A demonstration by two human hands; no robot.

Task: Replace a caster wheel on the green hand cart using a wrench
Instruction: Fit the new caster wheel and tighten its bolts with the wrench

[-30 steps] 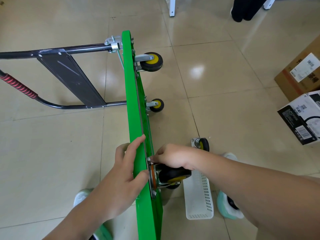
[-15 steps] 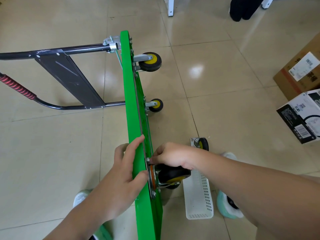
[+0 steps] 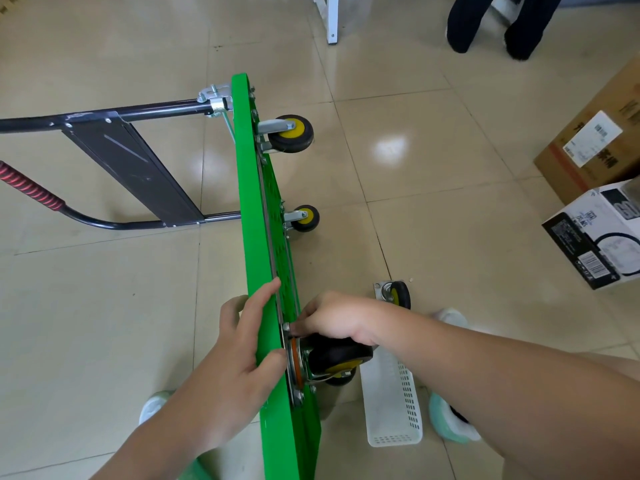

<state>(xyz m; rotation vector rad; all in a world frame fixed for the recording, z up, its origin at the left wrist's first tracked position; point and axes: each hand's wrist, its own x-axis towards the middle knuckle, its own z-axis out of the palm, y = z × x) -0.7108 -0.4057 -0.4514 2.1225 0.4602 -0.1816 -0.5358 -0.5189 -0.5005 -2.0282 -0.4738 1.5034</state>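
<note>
- Green flat-deck hand cart (image 3: 263, 237) stands on its long edge on the tiled floor, running from far to near through the middle of the scene; underside faces right
- Black tubular handle frame (image 3: 138, 114) with a red ribbed grip (image 3: 31, 188) extends left from the far end of the deck
- Two black casters with yellow hubs are fitted on the underside: one at the far end, high up (image 3: 291, 133), and one lower and a little nearer (image 3: 306, 218)
- Near caster (image 3: 341, 355), black tyre with yellow hub, sits against the underside at the near end on a metal mounting plate (image 3: 294, 375) with an orange ring behind it
- Left hand (image 3: 239, 358) lies against the left face of the deck, fingers fairly straight; index finger runs along the top edge and the thumb reaches over it, touching the plate
- Right hand (image 3: 336, 320) rests over the near caster, fingers curled, tips pinching a small fastener (image 3: 286, 327) at the far upper corner of the plate; whether it is a nut or a bolt head cannot be told
- The hands are just apart, separated by the thickness of the deck
- Loose caster (image 3: 398, 294), black with yellow hub and its own plate, lies on the floor just right of the right hand
- White perforated plastic basket (image 3: 391, 410) lies on the floor under the right forearm; contents not visible
- Brown cardboard carton (image 3: 588, 147) and a black-and-white printed box (image 3: 599, 237) sit at the right edge
- Dark-trousered legs of another person (image 3: 464, 26) stand at the far right
</note>
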